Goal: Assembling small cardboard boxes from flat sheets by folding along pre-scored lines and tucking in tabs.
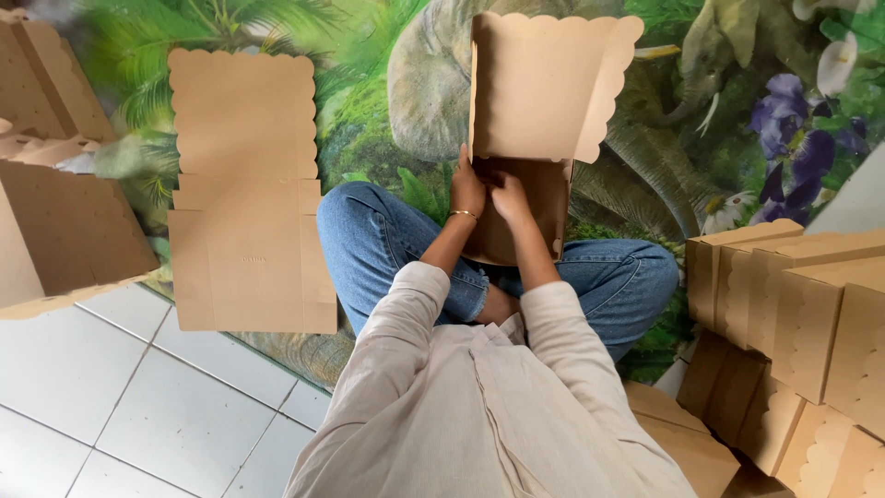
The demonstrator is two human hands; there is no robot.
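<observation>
Underneath everything, a jungle-print mat (387, 120) with elephants is spread over the white tiled floor (120, 406). Finished brown boxes (793, 304) are stacked at the right, and a flat unfolded carton (244, 184) is laid on the mat at the left. A half-folded cardboard box (539, 101) with scalloped flaps is held upright over the crossed legs. Its lower panel is pressed by the left hand (466, 189) and the right hand (509, 195), fingers curled against the card, close together.
</observation>
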